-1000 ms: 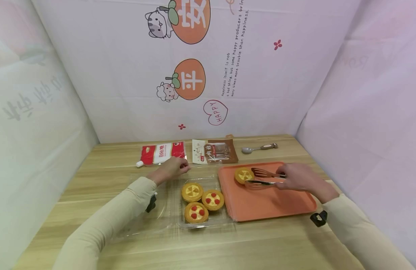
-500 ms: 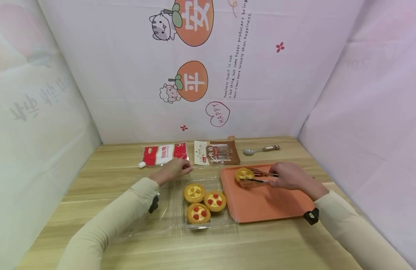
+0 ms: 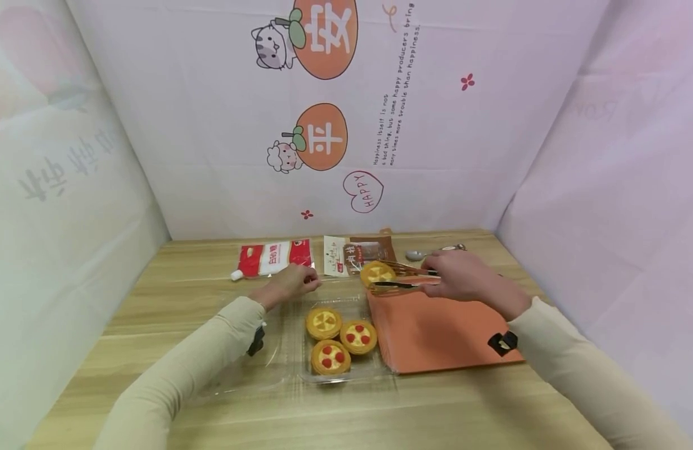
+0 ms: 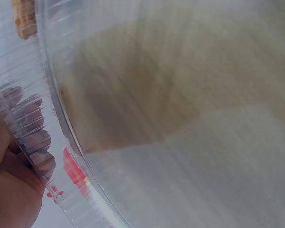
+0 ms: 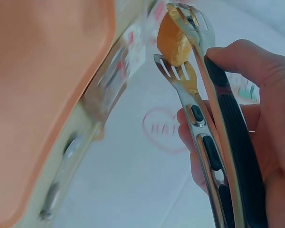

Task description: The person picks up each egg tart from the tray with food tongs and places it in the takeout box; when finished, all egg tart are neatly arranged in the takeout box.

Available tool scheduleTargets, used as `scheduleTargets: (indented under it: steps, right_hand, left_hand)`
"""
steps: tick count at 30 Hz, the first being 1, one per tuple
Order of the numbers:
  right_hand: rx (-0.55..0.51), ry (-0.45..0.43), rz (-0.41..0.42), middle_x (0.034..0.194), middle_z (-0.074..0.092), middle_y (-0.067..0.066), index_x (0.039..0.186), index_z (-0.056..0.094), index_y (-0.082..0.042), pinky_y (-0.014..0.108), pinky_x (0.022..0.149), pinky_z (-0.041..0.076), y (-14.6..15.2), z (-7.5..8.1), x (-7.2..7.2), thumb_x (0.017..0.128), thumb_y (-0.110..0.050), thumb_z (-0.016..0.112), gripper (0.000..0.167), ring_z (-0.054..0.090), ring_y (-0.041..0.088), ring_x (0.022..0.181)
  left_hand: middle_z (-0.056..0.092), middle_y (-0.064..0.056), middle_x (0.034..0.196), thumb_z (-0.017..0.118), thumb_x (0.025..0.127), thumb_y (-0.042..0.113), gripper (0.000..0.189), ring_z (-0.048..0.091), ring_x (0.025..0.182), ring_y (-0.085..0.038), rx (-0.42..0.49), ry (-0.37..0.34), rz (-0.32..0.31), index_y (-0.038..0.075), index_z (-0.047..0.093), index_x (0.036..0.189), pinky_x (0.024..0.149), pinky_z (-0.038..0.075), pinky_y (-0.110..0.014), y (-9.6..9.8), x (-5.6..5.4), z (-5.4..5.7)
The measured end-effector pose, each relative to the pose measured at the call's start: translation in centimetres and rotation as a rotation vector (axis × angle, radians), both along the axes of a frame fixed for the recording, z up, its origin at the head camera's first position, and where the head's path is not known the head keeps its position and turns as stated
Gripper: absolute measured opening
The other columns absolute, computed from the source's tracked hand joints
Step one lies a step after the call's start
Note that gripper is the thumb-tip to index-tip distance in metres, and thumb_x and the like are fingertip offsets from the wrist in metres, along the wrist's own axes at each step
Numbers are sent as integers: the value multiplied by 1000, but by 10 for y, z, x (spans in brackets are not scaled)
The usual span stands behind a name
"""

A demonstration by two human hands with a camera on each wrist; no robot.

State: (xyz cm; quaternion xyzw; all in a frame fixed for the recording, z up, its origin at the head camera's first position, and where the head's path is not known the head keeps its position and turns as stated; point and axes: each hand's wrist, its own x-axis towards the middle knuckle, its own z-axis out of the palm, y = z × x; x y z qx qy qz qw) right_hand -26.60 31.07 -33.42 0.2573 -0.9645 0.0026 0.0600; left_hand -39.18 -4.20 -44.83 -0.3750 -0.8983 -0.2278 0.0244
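Note:
My right hand (image 3: 461, 275) grips metal tongs (image 5: 213, 142) with black grips and slotted ends. Between their ends is an egg tart (image 3: 378, 275), held above the far left corner of the orange tray (image 3: 436, 337). My left hand (image 3: 292, 282) holds the rim of a clear plastic lid (image 4: 57, 95), its fingers showing through the plastic. That lid stands open on the left of a clear container (image 3: 346, 377). Inside the container sit three more tarts: a plain-topped tart (image 3: 324, 322) at the back, and a red-dotted tart (image 3: 358, 336) beside another red-dotted tart (image 3: 330, 357).
A red and white sugar bag (image 3: 273, 257) with a white cap lies at the back left. Right of it is a brown and cream packet (image 3: 360, 250), partly behind the held tart. A spoon (image 3: 416, 255) lies behind my right hand. Printed cloth walls (image 3: 430, 200) enclose the table.
My right hand has lifted the tart off the orange tray with the tongs and carried it left toward the container. The left hand stays at the lid.

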Motion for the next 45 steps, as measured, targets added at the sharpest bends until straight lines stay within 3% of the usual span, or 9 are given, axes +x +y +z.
scheduleTargets:
  steps: [9, 13, 17, 20, 24, 27, 31, 38, 45]
  right_hand:
    - [180, 39, 129, 86, 61, 2, 100, 72, -11, 33, 57, 49, -46, -5, -7, 84, -39, 76, 33, 57, 17, 69]
    - [251, 38, 140, 89, 64, 2, 95, 72, -13, 37, 65, 51, -61, -6, -7, 84, -40, 76, 30, 61, 19, 76]
    - [316, 47, 150, 84, 64, 2, 88, 72, -14, 39, 67, 50, -75, -4, -6, 83, -43, 77, 29, 60, 19, 72]
    - [374, 40, 136, 81, 62, 1, 85, 71, -15, 34, 57, 47, -84, -3, -7, 82, -46, 76, 31, 58, 18, 68]
    - [428, 23, 117, 70, 57, -2, 75, 64, -17, 28, 45, 32, -94, -1, -10, 82, -47, 76, 32, 50, 15, 58]
    - [443, 19, 113, 60, 48, -4, 65, 56, -19, 28, 44, 24, -98, 0, -12, 82, -46, 76, 37, 41, 12, 50]
    - [442, 6, 99, 54, 40, -4, 60, 50, -19, 28, 44, 22, -101, 1, -14, 82, -46, 76, 43, 34, 11, 48]
    - [413, -59, 63, 58, 45, -4, 69, 56, -18, 28, 46, 28, -103, 7, -17, 82, -46, 77, 37, 40, 11, 52]
    - [396, -68, 83, 55, 40, -4, 68, 52, -18, 28, 46, 24, -102, 8, -20, 82, -46, 76, 39, 34, 10, 50]
  left_hand:
    - [61, 5, 71, 65, 95, 19, 15, 54, 63, -7, 0, 7, -13, 8, 71, 86, 59, 47, -23, 1, 1, -2]
    - [62, 5, 71, 65, 95, 19, 15, 54, 63, -6, 1, 23, -17, 10, 70, 84, 59, 46, -22, 1, 2, -2]
    - [61, 5, 70, 66, 95, 17, 14, 52, 62, -6, 2, 33, -16, 11, 70, 82, 58, 45, -22, 1, 2, -2]
    - [60, 6, 70, 65, 95, 16, 14, 52, 62, -7, 4, 15, -17, 10, 70, 83, 58, 44, -22, 1, 2, -2]
    - [59, 6, 70, 65, 95, 18, 15, 52, 62, -8, 5, -16, -20, 7, 71, 87, 58, 45, -22, 2, 1, -2]
    - [60, 6, 71, 64, 96, 19, 15, 52, 62, -8, -5, -23, -14, 7, 71, 89, 58, 45, -22, 3, 1, -1]
    - [60, 5, 71, 64, 96, 19, 15, 53, 62, -8, -10, -28, -8, 8, 71, 89, 58, 45, -22, 3, 0, 1]
    - [63, 4, 73, 64, 95, 19, 14, 54, 63, -7, -18, -9, -9, 9, 71, 88, 60, 47, -22, 3, 2, 2]
    - [63, 4, 73, 65, 95, 19, 14, 55, 63, -6, -23, 17, 4, 9, 70, 87, 59, 47, -21, 1, 2, 3]
